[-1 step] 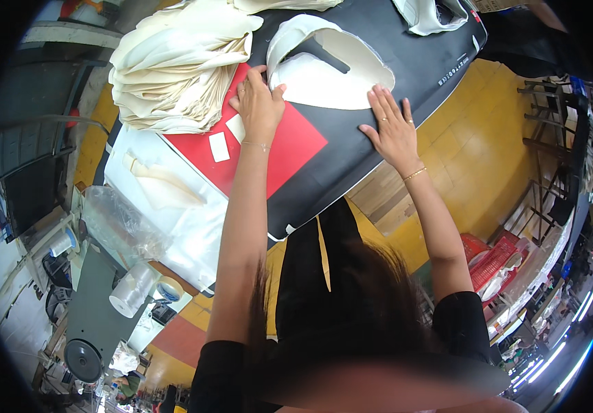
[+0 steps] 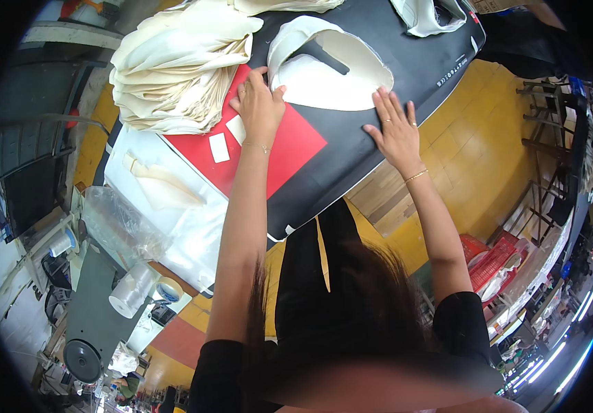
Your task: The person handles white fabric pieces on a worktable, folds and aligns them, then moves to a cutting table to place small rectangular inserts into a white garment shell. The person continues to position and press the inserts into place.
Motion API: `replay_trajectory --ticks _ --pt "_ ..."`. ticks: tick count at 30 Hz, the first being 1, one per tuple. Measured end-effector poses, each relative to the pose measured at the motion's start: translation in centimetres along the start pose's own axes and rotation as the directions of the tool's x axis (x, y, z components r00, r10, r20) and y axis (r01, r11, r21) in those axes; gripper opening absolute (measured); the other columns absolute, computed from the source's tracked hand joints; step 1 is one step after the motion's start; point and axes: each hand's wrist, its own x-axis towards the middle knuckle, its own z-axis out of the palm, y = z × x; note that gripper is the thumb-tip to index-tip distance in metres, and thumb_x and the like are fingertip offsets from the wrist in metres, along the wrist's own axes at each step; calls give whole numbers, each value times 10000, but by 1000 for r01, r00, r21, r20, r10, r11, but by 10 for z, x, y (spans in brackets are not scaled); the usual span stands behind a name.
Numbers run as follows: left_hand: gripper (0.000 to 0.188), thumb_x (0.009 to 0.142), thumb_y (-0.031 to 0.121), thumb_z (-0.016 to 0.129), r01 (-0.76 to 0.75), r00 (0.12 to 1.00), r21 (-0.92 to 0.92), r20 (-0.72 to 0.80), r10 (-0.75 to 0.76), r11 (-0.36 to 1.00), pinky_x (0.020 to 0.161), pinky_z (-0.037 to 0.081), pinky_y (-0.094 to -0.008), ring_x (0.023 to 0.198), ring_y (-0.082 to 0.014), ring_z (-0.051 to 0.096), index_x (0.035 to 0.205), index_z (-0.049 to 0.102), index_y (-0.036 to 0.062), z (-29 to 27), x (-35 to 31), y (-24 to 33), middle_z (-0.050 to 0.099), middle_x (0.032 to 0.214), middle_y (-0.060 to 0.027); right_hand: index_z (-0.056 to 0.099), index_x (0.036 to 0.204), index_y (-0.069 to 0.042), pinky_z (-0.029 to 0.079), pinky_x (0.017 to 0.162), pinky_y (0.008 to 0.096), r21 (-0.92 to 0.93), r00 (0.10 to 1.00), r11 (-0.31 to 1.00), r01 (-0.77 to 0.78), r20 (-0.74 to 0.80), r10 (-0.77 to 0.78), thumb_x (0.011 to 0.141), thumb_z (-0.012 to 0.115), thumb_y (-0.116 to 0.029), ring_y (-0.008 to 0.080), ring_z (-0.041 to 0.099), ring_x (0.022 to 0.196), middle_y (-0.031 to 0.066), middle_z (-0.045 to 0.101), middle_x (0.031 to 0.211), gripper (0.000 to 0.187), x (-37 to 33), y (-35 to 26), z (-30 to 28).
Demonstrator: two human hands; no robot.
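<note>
A curved cream fabric piece (image 2: 324, 86) with a long opening through it rests on the black mat (image 2: 351, 138). My left hand (image 2: 260, 107) is at its left edge, over the red sheet (image 2: 289, 148), with thumb and index finger spread apart. At the lower right edge of the fabric lies my right hand (image 2: 398, 134), its fingers stretched out flat and the fingertips at the fabric's border. Two small white rectangles, one of them a white card (image 2: 219, 147), lie on the red sheet beside my left wrist.
A thick stack of cream fabric pieces (image 2: 179, 69) stands left of my left hand. Another sewn cream piece (image 2: 434, 17) sits at the far right of the mat. Clear plastic (image 2: 121, 220), a thread cone (image 2: 133, 289) and a tape roll (image 2: 167, 289) are at the lower left.
My right hand has shifted very slightly to the right along the fabric's edge. My left hand stays almost where it was.
</note>
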Motion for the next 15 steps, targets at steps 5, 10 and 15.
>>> replay_trajectory --ticks 5,10,15 --pt "503 853 169 710 -58 997 -25 -43 57 998 965 324 -515 1204 -336 518 1285 464 89 1 4 4 574 1253 -150 477 1435 -123 258 1144 497 331 836 814 -478 -112 537 983 525 -415 276 423 1370 153 463 1472 541 7 16 1" --pt "475 866 125 684 -101 989 -43 -113 96 994 901 442 -450 1060 -286 579 1291 479 65 1 6 10 585 1141 -120 676 1056 -49 349 928 443 496 751 699 -516 -130 647 831 712 -444 290 549 1011 86 624 1068 455 56 -3 1" --pt "451 864 91 671 -76 994 -114 -90 66 991 870 476 -418 1025 -314 584 1275 489 49 0 9 12 590 1099 -151 633 1013 -70 329 908 454 432 721 637 -639 47 691 784 768 -392 292 536 995 91 608 1030 418 75 -6 3"
